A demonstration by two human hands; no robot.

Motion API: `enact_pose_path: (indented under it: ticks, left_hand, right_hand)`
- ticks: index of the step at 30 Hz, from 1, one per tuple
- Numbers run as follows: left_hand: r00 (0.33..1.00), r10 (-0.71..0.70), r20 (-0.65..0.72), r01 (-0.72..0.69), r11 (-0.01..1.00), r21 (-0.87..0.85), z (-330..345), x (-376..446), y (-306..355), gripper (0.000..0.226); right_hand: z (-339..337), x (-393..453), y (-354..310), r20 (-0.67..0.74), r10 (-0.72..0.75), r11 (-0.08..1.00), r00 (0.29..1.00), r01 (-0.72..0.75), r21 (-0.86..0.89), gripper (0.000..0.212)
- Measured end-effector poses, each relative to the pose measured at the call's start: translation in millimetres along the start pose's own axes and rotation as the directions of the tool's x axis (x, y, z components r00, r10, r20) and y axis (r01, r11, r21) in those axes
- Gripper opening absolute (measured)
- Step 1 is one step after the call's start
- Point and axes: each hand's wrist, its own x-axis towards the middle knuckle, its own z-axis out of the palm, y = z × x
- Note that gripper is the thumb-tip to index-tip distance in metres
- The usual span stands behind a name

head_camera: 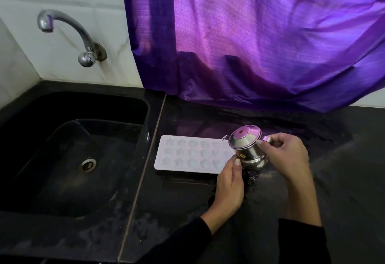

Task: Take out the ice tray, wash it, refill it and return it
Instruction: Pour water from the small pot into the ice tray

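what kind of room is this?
Most likely a home kitchen: a black sink under a wall tap, a wet dark counter, and an ice tray beside a steel kettle.

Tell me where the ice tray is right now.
In the head view the ice tray lies flat on the black counter, just right of the sink. Its right end sits under the steel pot that both hands hold.

You will find one mark only: a small round yellow sticker (242, 155) on the lower body of the steel kettle (248, 149), on the side facing you, just beside the thumb of the left hand (229, 186). It bears a dark character, too small to read with certainty.
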Motion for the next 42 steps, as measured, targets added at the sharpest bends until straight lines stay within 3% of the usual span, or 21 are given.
enact_pose_path:
  ticks: [16, 30, 42]
  left_hand:
    - [1.000, -0.004, 0.017, 0.004, 1.000, 0.013, -5, -3, 3, 0.036]
    - [1.000, 0.018, -0.020, -0.019, 0.999, -0.043, -11, 0, 1, 0.036]
    - [0.999, 0.009, -0.043, -0.009, 1.000, -0.016, -19, 7, -6, 0.037]
  right_hand:
    - [-1, -4, -3, 0.007, -0.008, 1.000, 1.000, 0.008, 0.000, 0.015]
    - [-1, 2, -3, 0.049, 0.026, 0.985, 0.998, -0.034, 0.168, 0.012]
    - [14, 5, -13, 0.067, -0.022, 0.996, 0.997, 0.016, 0.089, 0.012]
